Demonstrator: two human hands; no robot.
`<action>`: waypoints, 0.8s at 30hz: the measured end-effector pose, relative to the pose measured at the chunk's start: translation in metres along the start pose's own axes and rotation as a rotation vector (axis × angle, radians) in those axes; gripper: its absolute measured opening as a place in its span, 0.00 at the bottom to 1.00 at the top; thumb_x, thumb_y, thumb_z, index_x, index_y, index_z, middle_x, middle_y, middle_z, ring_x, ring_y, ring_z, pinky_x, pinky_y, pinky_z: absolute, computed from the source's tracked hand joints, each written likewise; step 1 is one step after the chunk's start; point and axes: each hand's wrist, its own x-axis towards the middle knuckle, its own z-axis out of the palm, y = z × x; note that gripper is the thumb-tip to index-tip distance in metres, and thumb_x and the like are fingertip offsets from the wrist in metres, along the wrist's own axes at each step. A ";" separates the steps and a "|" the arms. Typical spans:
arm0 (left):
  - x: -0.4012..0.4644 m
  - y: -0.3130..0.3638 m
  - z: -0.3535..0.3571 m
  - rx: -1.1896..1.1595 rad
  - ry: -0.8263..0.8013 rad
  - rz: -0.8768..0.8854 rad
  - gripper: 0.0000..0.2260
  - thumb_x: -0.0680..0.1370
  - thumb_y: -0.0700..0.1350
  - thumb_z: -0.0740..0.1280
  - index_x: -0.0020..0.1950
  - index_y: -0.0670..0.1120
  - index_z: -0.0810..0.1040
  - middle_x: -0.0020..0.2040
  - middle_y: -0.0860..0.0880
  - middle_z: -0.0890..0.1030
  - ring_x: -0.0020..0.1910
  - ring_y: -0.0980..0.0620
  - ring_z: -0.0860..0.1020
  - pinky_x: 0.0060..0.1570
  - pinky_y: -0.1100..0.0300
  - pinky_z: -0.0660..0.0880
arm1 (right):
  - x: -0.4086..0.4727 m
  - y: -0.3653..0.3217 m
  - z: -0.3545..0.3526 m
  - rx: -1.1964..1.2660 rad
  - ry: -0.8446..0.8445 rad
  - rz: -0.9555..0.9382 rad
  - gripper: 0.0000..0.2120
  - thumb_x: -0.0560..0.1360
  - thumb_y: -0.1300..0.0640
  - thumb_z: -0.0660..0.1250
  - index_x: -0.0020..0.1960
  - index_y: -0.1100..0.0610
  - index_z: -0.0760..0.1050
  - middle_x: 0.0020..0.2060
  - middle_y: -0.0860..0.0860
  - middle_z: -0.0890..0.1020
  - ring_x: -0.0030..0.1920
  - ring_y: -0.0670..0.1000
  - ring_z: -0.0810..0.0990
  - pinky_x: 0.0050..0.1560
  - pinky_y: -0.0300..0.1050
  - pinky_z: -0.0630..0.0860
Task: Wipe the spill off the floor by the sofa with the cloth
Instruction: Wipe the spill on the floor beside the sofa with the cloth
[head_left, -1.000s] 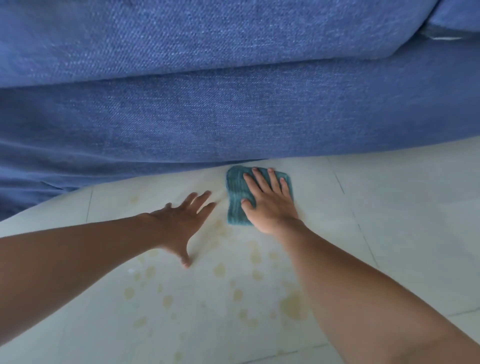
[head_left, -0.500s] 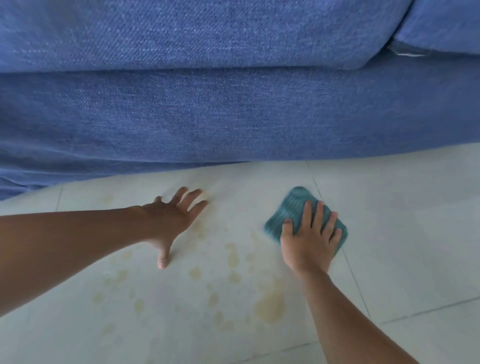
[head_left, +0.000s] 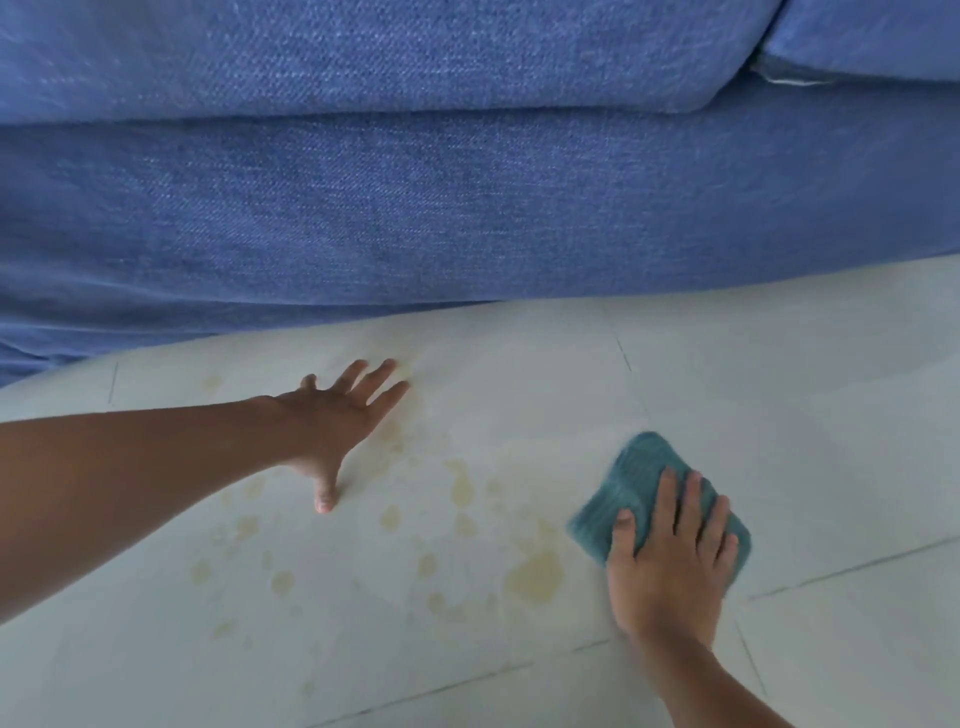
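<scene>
Right hand (head_left: 670, 566) flat on ribbed teal cloth (head_left: 636, 480); yellowish spill (head_left: 535, 577) blotches glossy tile.

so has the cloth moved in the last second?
Yes. The cloth slid away from the sofa base, toward the person and rightward, under the right hand.

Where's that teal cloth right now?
The teal cloth lies flat on the floor at lower right, pinned under the right hand, just right of the yellowish spill.
</scene>
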 end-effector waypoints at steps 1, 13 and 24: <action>0.000 0.000 -0.001 -0.003 -0.002 0.002 0.71 0.59 0.56 0.83 0.77 0.50 0.27 0.76 0.47 0.25 0.78 0.42 0.33 0.74 0.34 0.53 | -0.021 -0.007 0.004 0.017 -0.002 -0.019 0.36 0.77 0.40 0.48 0.81 0.56 0.57 0.80 0.58 0.61 0.79 0.65 0.56 0.77 0.66 0.54; 0.000 0.004 -0.002 0.014 -0.007 -0.009 0.72 0.58 0.56 0.83 0.77 0.49 0.27 0.77 0.46 0.25 0.78 0.41 0.34 0.73 0.36 0.55 | -0.063 -0.017 0.010 0.034 0.049 0.037 0.36 0.77 0.41 0.52 0.80 0.58 0.60 0.79 0.61 0.64 0.78 0.67 0.58 0.75 0.68 0.55; -0.001 0.006 0.000 0.024 -0.027 -0.015 0.72 0.58 0.56 0.83 0.77 0.49 0.26 0.76 0.45 0.24 0.78 0.40 0.34 0.73 0.34 0.56 | -0.053 -0.035 0.018 -0.004 0.039 -0.077 0.35 0.79 0.41 0.48 0.81 0.54 0.48 0.82 0.56 0.56 0.81 0.63 0.52 0.77 0.66 0.51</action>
